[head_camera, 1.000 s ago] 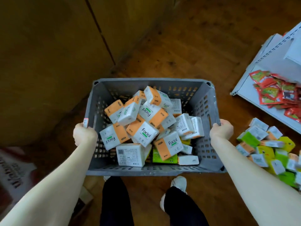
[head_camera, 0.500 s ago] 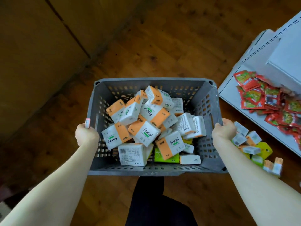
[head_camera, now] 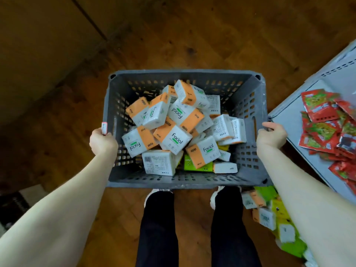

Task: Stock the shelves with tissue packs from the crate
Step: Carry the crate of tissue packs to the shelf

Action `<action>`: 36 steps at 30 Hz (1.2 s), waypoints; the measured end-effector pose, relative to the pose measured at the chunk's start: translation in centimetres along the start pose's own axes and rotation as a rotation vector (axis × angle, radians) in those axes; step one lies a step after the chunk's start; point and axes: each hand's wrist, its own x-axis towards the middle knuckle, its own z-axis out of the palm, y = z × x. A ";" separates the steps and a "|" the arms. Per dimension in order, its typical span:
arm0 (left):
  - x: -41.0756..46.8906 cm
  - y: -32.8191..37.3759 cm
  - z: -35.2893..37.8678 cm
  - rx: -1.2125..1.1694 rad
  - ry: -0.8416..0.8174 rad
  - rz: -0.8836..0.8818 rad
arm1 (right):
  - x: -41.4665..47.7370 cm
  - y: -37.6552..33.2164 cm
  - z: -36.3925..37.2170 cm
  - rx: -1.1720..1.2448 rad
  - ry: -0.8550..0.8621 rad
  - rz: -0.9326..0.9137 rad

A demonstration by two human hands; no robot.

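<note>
Both hands, left hand and right hand, grip a grey crate of tissue packs.

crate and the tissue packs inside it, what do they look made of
The crate looks like moulded grey plastic, matte, with slotted walls. The tissue packs seem wrapped in thin printed film, faintly glossy, with soft rounded edges.

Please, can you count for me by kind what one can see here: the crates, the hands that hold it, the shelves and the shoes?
crate: 1
hands, left hand and right hand, each gripping a side rim of the crate: 2
shelf: 1
shoes: 2
Total: 6
</note>
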 end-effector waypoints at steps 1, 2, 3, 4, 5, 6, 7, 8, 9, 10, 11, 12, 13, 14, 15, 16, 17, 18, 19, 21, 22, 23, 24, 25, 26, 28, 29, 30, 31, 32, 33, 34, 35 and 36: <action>-0.5 0.1 1.0 -0.014 0.018 -0.015 | 1.3 -0.2 0.4 -0.006 -0.039 -0.021; -1.1 0.0 2.0 -0.023 0.034 -0.032 | 2.6 -0.2 0.6 -0.023 -0.066 -0.041; -1.7 -0.1 2.9 -0.037 0.049 -0.049 | 3.7 -0.2 0.8 -0.044 -0.081 -0.058; -2.1 -0.3 4.0 -0.060 0.065 -0.066 | 4.9 -0.2 1.1 -0.058 -0.101 -0.078; -2.4 -0.7 5.0 -0.079 0.082 -0.085 | 5.9 -0.2 1.3 -0.075 -0.130 -0.104; -2.8 -1.1 6.0 -0.091 0.098 -0.101 | 6.8 -0.3 1.6 -0.092 -0.158 -0.133; -3.0 -1.6 7.0 -0.104 0.108 -0.111 | 7.7 -0.3 1.8 -0.104 -0.180 -0.164; -3.3 -2.1 8.0 -0.120 0.113 -0.122 | 8.7 -0.3 2.0 -0.119 -0.200 -0.194; -3.5 -2.7 9.1 -0.136 0.118 -0.139 | 9.6 -0.2 2.3 -0.137 -0.219 -0.224; -3.7 -3.3 10.0 -0.150 0.125 -0.159 | 10.5 0.0 2.7 -0.153 -0.238 -0.250; -3.9 -4.0 11.0 -0.163 0.131 -0.181 | 11.3 0.1 3.2 -0.163 -0.256 -0.273; -4.1 -4.6 12.0 -0.173 0.136 -0.200 | 12.2 0.2 3.7 -0.173 -0.270 -0.295; -4.2 -5.3 12.9 -0.179 0.142 -0.218 | 13.0 0.4 4.3 -0.183 -0.281 -0.318; -4.5 -5.9 13.9 -0.184 0.149 -0.232 | 13.9 0.6 5.0 -0.197 -0.292 -0.342; -4.7 -6.6 14.9 -0.188 0.153 -0.244 | 14.7 0.8 5.6 -0.212 -0.306 -0.364; -4.9 -7.2 15.9 -0.193 0.156 -0.254 | 15.4 1.0 6.2 -0.228 -0.324 -0.385; -5.0 -7.8 16.8 -0.200 0.157 -0.267 | 16.0 1.2 6.7 -0.238 -0.345 -0.404; -5.1 -8.4 17.6 -0.203 0.157 -0.281 | 16.5 1.4 7.3 -0.246 -0.362 -0.416; -5.2 -9.1 18.4 -0.203 0.155 -0.298 | 16.9 1.7 7.8 -0.258 -0.373 -0.426; -5.2 -10.1 19.8 -0.186 0.155 -0.324 | 17.6 2.1 8.5 -0.289 -0.377 -0.442; -5.2 -10.6 20.3 -0.173 0.158 -0.331 | 17.9 2.4 8.8 -0.297 -0.369 -0.445; -5.1 -10.9 20.8 -0.164 0.161 -0.337 | 18.1 2.6 9.2 -0.297 -0.358 -0.448; -5.1 -11.2 21.2 -0.155 0.164 -0.344 | 18.3 2.8 9.5 -0.298 -0.347 -0.450; -5.0 -11.5 21.5 -0.145 0.165 -0.351 | 18.3 3.1 9.6 -0.307 -0.342 -0.453; -5.1 -11.8 21.8 -0.136 0.164 -0.352 | 18.5 3.3 9.7 -0.317 -0.345 -0.451; -5.3 -12.1 22.2 -0.131 0.150 -0.347 | 18.7 3.6 9.7 -0.335 -0.371 -0.442; -5.4 -12.0 22.2 -0.131 0.140 -0.351 | 18.7 3.7 9.7 -0.354 -0.383 -0.450; -5.4 -12.0 22.3 -0.134 0.129 -0.362 | 18.8 3.7 9.7 -0.379 -0.392 -0.471; -5.4 -11.9 22.2 -0.131 0.112 -0.374 | 18.8 3.9 9.6 -0.412 -0.403 -0.494; -5.5 -11.9 22.1 -0.119 0.086 -0.375 | 18.6 4.2 9.4 -0.441 -0.419 -0.506; -5.6 -11.8 21.8 -0.095 0.045 -0.360 | 18.3 4.6 9.1 -0.455 -0.433 -0.509; -5.7 -11.7 21.5 -0.060 -0.004 -0.333 | 17.7 5.1 8.7 -0.447 -0.432 -0.498; -6.0 -11.7 21.1 -0.022 -0.053 -0.306 | 16.8 5.7 8.1 -0.420 -0.408 -0.480; -6.2 -11.7 20.7 0.004 -0.098 -0.280 | 15.8 6.4 7.6 -0.375 -0.371 -0.445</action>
